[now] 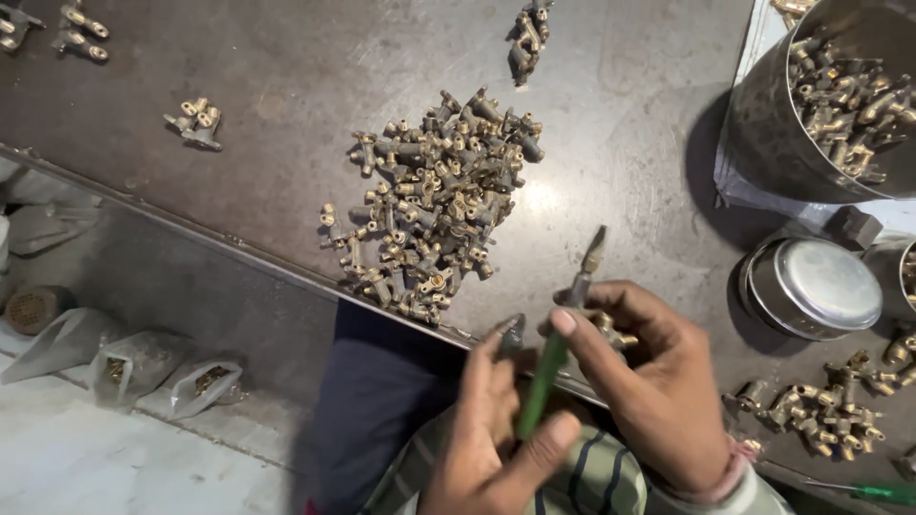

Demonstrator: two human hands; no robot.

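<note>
The left hand (491,439) was curled around the green handle of a screwdriver (556,348), thumb pressed along it, with the metal tip pointing up and away over the dark metal surface (286,57). The right hand (649,381) pinched a small brass fitting (615,336) between thumb and fingers, just beside the screwdriver's shaft — both hands were held close together above the near edge of the surface.

Beyond them, in the middle of the surface, lay a loose pile of brass fittings (434,205). A smaller heap (821,405) sat to the right of the right hand, and a few stray clusters (196,122) lay farther off to the left. A tall steel bucket (763,114) at the upper right held more fittings — below it stood a round steel tin (811,286) with its lid on. Down on the floor at the left were clear plastic bags (162,377).
</note>
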